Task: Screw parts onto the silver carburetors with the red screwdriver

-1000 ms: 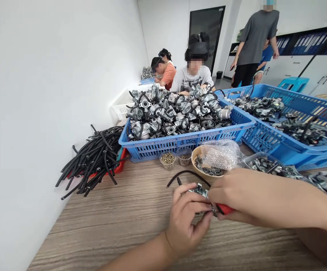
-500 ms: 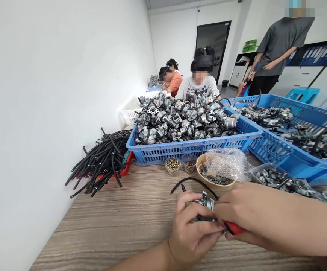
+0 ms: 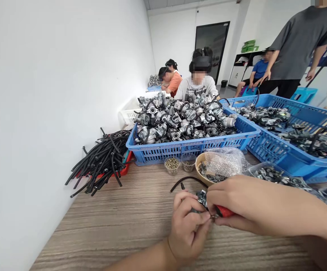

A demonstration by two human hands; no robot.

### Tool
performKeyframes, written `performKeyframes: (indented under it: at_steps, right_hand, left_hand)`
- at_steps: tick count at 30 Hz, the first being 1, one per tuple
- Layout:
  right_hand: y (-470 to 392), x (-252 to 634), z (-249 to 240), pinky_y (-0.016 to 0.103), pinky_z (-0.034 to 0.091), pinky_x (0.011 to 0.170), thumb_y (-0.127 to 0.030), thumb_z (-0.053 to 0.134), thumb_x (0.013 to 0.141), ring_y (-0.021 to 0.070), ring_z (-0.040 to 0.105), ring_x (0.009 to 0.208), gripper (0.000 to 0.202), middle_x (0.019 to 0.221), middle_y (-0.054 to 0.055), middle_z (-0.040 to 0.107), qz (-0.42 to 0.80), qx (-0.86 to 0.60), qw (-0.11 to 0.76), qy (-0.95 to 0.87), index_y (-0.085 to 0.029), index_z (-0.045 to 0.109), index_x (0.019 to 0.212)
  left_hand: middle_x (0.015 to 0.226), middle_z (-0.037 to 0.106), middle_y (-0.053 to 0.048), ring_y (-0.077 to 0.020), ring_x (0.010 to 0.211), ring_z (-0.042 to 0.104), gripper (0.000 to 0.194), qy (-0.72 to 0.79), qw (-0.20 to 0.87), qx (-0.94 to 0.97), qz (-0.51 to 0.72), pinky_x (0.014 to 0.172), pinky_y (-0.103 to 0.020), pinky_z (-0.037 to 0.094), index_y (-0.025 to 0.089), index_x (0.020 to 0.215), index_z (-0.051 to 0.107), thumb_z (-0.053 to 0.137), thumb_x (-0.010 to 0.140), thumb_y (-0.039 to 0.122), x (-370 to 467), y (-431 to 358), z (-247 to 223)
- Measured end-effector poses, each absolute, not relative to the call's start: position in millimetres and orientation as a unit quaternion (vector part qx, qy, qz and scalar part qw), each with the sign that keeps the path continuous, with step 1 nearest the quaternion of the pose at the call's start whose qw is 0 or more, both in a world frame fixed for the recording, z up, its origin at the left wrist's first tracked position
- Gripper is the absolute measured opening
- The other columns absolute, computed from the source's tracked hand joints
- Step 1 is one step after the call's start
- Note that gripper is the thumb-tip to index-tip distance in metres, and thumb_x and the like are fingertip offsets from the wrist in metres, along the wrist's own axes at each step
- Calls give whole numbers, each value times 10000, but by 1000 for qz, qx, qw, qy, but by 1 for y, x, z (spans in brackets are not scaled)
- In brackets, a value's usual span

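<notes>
Near the front of the table, my left hand (image 3: 187,224) is closed around a small metal carburetor (image 3: 202,196), whose body is mostly covered by my fingers. My right hand (image 3: 245,203) grips a red-handled screwdriver (image 3: 224,212), its tip end meeting my left thumb and fingertip. Something small and brass-coloured shows at that spot, too small to make out fully. A black rubber hose (image 3: 187,179) curves out behind the carburetor onto the table.
Behind stands a blue crate (image 3: 191,148) heaped with carburetors; another blue crate (image 3: 295,158) is at right. Cups of brass screws (image 3: 172,164), a bowl (image 3: 200,171) under bubble wrap (image 3: 227,162) and black hoses (image 3: 104,160) lie closer. A co-worker (image 3: 199,84) sits opposite.
My right hand and the screwdriver have shifted left, covering more of the carburetor. My left fingers have drawn in slightly. The standing person has moved to the right, revealing a seated person.
</notes>
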State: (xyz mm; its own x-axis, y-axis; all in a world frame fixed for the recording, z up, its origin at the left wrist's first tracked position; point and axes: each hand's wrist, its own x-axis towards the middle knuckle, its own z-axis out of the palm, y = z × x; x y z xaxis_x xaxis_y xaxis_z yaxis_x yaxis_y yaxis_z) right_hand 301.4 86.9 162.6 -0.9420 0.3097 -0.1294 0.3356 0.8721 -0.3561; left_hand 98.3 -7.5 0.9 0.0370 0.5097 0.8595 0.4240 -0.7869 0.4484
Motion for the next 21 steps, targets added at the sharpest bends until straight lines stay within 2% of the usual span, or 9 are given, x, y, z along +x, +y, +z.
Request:
performKeyframes:
  at_steps: [8,14,18,21]
  right_hand:
    - [105,293,153,300,423,738,-267,799,1064,169,661,862,97,1007,18,730,-253,92,-35,963,-202,738,1025]
    - [126,279,138,277,472,798,-334,787,1116,148,678,868,136,970,13,765,-277,33,-129,952,-199,793,1101]
    - [133,279,137,276,463,787,-307,723,1154,138,667,858,132,995,21,766,-260,1,-136,956,-192,788,1142]
    - [136,286,144,303,464,808,-313,691,1167,159,668,870,152,995,33,778,-240,0,-123,963,-202,789,1133]
  left_hand:
    - [1018,691,-20,-210,995,643,238,350,13,705,617,1079,-492,551,248,1182,637,621,1080,34,98,-9,-1]
    - [1040,689,-13,-218,1037,660,264,429,-36,660,615,974,-436,513,260,1132,607,630,1060,7,98,-7,1]
    - [1074,727,-11,-222,1041,695,196,457,-41,652,604,980,-456,500,282,1149,633,687,1088,103,100,-7,3]
    - [1196,768,-64,-291,1207,737,199,506,-4,650,567,1066,-533,484,275,1216,648,782,1069,267,103,-7,3]
